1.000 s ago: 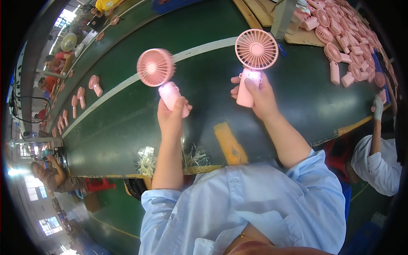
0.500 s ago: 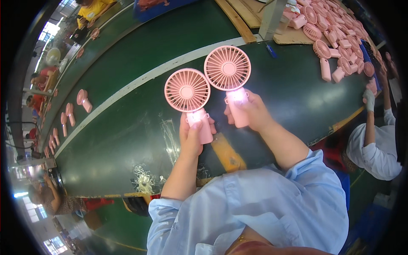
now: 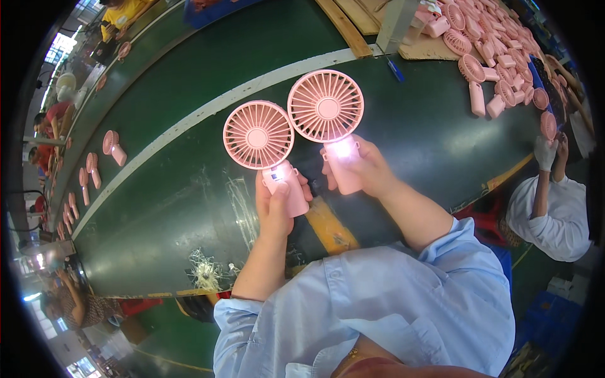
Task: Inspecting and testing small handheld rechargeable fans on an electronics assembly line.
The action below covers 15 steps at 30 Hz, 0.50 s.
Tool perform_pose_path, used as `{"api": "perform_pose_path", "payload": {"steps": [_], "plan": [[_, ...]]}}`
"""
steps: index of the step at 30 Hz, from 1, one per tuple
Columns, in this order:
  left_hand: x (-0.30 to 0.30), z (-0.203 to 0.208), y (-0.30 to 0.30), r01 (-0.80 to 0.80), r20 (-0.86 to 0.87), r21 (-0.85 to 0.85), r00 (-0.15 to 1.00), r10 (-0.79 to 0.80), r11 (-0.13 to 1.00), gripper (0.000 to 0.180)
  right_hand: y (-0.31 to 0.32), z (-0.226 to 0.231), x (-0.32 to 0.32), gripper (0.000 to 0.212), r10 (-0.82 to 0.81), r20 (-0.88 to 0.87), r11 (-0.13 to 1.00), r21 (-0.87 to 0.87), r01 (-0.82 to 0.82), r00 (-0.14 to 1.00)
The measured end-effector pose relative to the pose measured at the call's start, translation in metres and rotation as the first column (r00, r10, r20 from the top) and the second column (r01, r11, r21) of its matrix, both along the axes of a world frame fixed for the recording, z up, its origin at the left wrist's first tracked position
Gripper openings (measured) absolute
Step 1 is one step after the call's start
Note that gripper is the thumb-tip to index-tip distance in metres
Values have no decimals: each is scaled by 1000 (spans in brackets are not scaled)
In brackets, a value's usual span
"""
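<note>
Two pink handheld fans are held up side by side over the dark green table, their round grilles touching or nearly so. My left hand (image 3: 275,205) is wrapped round the handle of the left fan (image 3: 258,135), thumb on its front below a small dark display. Round the handle of the right fan (image 3: 326,106) my right hand (image 3: 368,167) is closed, and a bright white light glows on that handle near the neck. The blades behind both grilles cannot be made out.
A large heap of pink fans (image 3: 498,57) lies at the far right beside a metal post (image 3: 398,28). A blue pen (image 3: 396,70) rests near the post. Several fans (image 3: 113,148) stand in a row beyond the white rail (image 3: 208,120). A gloved co-worker (image 3: 545,208) handles a fan at right.
Both fans have shifted slightly left in view. The left fan's handle light has gone out, showing a dark display. At right, the co-worker now holds a fan upright.
</note>
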<state>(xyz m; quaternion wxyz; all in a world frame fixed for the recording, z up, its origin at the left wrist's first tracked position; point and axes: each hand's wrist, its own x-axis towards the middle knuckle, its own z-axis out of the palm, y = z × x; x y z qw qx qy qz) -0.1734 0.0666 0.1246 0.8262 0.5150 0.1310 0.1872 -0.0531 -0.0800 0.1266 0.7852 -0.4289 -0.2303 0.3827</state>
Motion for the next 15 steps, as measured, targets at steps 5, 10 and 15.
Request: {"api": "perform_pose_path", "payload": {"steps": [5, 10, 15], "plan": [[4, 2, -1, 3, -22, -16, 1000, -4, 1000, 39, -4, 2, 3, 25, -33, 54, 998, -52, 35, 998], [9, 4, -6, -11, -9, -26, 1000, 11, 1000, 39, -9, 1, 8, 25, 3, -24, 999, -51, -4, 1000], [6, -3, -3, -40, -28, -52, 999, 38, 998, 38, -4, -2, 8, 24, 28, -28, 993, -116, -31, 999]]}}
